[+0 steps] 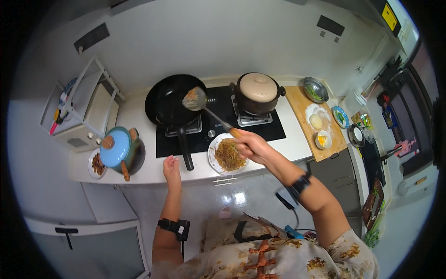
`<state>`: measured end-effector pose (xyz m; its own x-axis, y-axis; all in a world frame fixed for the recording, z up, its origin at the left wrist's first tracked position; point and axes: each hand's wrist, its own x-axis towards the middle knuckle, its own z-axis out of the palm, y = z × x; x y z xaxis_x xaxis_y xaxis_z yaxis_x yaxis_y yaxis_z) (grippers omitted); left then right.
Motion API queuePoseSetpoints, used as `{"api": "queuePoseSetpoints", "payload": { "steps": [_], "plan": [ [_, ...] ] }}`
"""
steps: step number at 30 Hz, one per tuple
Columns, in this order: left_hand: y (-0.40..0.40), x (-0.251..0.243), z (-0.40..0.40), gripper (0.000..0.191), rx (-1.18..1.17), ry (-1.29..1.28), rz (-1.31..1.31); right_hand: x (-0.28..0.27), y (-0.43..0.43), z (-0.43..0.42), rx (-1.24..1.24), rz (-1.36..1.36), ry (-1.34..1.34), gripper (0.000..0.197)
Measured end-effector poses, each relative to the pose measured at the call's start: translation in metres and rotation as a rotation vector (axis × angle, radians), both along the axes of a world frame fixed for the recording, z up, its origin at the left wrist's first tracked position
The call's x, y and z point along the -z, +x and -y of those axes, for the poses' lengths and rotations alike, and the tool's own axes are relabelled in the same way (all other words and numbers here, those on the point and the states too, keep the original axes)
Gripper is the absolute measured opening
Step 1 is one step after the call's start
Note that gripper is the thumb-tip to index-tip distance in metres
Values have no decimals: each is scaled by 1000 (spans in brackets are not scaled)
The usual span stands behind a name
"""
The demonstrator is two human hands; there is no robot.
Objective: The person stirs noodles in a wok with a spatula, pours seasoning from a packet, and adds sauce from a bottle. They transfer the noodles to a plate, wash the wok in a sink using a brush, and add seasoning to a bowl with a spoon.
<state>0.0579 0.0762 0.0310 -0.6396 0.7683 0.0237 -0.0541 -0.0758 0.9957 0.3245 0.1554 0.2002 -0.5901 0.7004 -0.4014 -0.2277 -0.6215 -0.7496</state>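
My right hand (252, 144) grips the wooden handle of a metal cooking spatula (195, 99). Its food-smeared blade is raised over the right rim of a black wok (170, 99), which sits on the left burner and shows a dark, bare inside. Below my right hand, a white plate (213, 161) at the counter's front edge bears a heap of browned noodle-like food (228, 155). My left hand (171, 170) is at the counter edge, left of the wok's handle (185, 150) and apart from it. Its fingers are curled; whether they hold something small cannot be made out.
A lidded clay pot (258, 92) stands on the right burner. Left are a blue-lidded pot (116, 148) and a plate of brown food (97, 165). A wooden board (296, 101) at right carries dough (315, 121), flour, a small bowl (324, 140) and a metal bowl (315, 89).
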Motion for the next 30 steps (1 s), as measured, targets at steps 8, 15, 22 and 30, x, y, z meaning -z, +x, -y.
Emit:
{"api": "queuePoseSetpoints", "payload": {
  "steps": [8,15,22,30],
  "plan": [
    [17,-16,-65,20,519,-377,656,87,-93,-94,61,79,-178,22],
    [-4,2,-86,32,614,-305,579,92,-34,-23,-109,334,152,50],
    [-14,-19,-54,14,549,-222,712,125,176,94,193,676,-27,61],
    [51,-116,53,9,397,-432,395,175,295,214,589,724,-332,54]
  ]
}}
